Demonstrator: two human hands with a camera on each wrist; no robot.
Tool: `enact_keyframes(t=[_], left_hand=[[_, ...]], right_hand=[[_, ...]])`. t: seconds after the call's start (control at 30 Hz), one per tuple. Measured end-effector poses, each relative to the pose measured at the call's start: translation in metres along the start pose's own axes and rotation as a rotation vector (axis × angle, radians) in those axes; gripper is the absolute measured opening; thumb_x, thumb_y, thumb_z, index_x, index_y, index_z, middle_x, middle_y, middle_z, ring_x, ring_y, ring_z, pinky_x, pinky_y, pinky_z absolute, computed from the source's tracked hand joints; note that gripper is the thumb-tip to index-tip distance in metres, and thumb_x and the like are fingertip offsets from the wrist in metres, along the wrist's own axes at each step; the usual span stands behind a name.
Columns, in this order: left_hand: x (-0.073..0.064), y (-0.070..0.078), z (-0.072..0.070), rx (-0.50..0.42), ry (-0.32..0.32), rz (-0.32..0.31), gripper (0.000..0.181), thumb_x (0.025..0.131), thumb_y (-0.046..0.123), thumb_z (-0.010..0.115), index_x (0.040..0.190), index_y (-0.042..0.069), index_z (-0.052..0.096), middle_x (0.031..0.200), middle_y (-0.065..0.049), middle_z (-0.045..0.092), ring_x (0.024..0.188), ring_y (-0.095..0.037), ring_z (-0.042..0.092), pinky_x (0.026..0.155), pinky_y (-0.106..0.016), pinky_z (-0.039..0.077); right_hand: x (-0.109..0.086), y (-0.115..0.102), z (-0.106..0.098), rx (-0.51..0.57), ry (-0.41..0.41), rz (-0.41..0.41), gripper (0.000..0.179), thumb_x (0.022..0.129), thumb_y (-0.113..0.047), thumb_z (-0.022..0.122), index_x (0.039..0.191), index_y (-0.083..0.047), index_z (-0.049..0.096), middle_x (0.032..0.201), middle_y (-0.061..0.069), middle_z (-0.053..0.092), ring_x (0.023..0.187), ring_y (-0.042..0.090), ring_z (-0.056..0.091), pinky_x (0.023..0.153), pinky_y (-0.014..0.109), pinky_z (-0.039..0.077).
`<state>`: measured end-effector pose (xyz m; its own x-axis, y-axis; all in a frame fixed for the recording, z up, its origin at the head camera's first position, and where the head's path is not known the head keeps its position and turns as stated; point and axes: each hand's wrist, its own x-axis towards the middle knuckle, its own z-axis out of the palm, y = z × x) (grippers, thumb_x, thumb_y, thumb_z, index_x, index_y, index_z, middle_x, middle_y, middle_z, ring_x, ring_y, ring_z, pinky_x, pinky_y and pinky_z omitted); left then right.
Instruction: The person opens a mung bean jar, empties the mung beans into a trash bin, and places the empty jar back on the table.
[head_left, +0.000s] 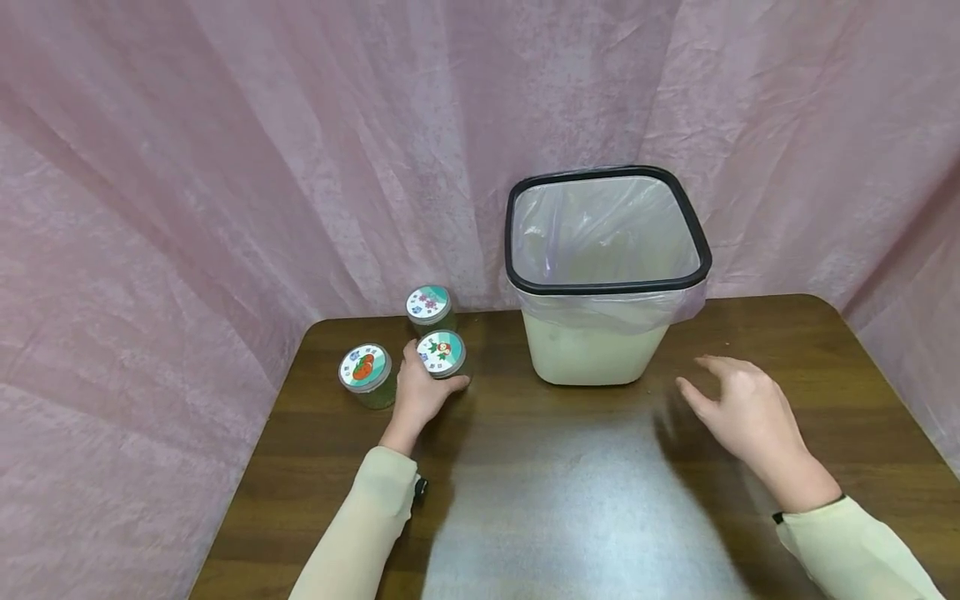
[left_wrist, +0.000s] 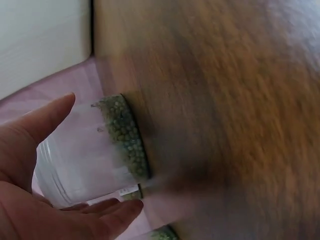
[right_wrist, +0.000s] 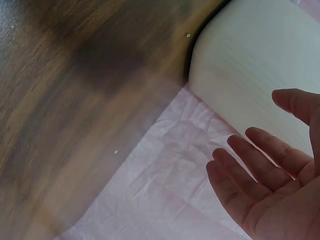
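My left hand (head_left: 422,392) reaches around a clear jar (head_left: 441,353) with a flower-printed lid, thumb at one side and fingers at the other, both fairly straight. In the left wrist view, small green grains (left_wrist: 124,135) fill the bottom of this jar, which stands at the table surface. A second jar (head_left: 428,303) with pink flowers on its lid stands just behind. To the left is a third jar (head_left: 365,367) with an orange-red picture. My right hand (head_left: 750,412) hovers over the table right of a trash bin (head_left: 600,346), its fingers spread and nothing in them.
The cream bin has a black rim (head_left: 609,288) and a translucent liner (head_left: 562,229) folded over its edge. Pink curtains (head_left: 360,125) hang behind and beside the brown wooden table (head_left: 525,467). Tiny pale crumbs (right_wrist: 188,35) lie near the bin.
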<state>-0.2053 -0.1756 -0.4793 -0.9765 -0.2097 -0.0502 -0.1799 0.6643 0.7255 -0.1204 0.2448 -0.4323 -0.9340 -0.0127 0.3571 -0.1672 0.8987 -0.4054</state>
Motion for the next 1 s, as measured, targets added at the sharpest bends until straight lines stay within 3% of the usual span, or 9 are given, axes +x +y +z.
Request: enact_keyframes(t=[0.23, 0.47, 0.57, 0.8, 1.0], left_hand=[[-0.004, 0.002, 0.001, -0.043, 0.070, 0.020, 0.095, 0.056, 0.039, 0.088, 0.131, 0.013, 0.036, 0.112, -0.006, 0.057, 0.105, -0.025, 0.057, 0.085, -0.042, 0.049], [-0.024, 0.023, 0.001, -0.094, 0.134, 0.066, 0.094, 0.053, 0.034, 0.089, 0.128, 0.015, 0.037, 0.107, -0.004, 0.059, 0.099, -0.023, 0.060, 0.081, -0.041, 0.051], [-0.037, 0.038, -0.001, -0.145, 0.163, 0.147, 0.092, 0.053, 0.033, 0.089, 0.128, 0.017, 0.038, 0.110, -0.002, 0.059, 0.102, -0.020, 0.059, 0.084, -0.040, 0.050], [-0.070, 0.070, 0.003, -0.192, 0.208, 0.371, 0.087, 0.051, 0.034, 0.087, 0.125, 0.023, 0.043, 0.115, 0.006, 0.055, 0.105, -0.010, 0.054, 0.090, -0.034, 0.047], [-0.092, 0.087, 0.015, -0.167, 0.148, 0.550, 0.087, 0.053, 0.036, 0.086, 0.129, 0.029, 0.044, 0.118, 0.011, 0.053, 0.109, -0.005, 0.051, 0.092, -0.032, 0.047]], right_hand=[[0.001, -0.002, 0.001, -0.001, -0.055, 0.012, 0.038, 0.085, -0.033, 0.064, 0.111, -0.007, 0.066, 0.108, 0.016, 0.068, 0.098, 0.040, 0.062, 0.077, 0.056, 0.047], [0.000, -0.004, 0.000, 0.040, -0.077, 0.006, 0.037, 0.085, -0.036, 0.064, 0.111, -0.010, 0.067, 0.106, 0.013, 0.069, 0.096, 0.037, 0.064, 0.077, 0.053, 0.048], [0.000, -0.007, -0.002, 0.123, -0.102, 0.035, 0.038, 0.084, -0.041, 0.065, 0.108, -0.012, 0.069, 0.104, 0.011, 0.071, 0.092, 0.032, 0.067, 0.076, 0.049, 0.051], [-0.001, -0.019, -0.011, 0.268, -0.166, 0.078, 0.036, 0.084, -0.048, 0.064, 0.105, -0.020, 0.069, 0.104, 0.005, 0.071, 0.085, 0.019, 0.070, 0.064, 0.022, 0.053], [-0.001, -0.035, -0.019, 0.337, -0.168, 0.105, 0.028, 0.083, -0.047, 0.065, 0.098, -0.024, 0.071, 0.097, -0.001, 0.072, 0.082, 0.013, 0.070, 0.064, 0.017, 0.053]])
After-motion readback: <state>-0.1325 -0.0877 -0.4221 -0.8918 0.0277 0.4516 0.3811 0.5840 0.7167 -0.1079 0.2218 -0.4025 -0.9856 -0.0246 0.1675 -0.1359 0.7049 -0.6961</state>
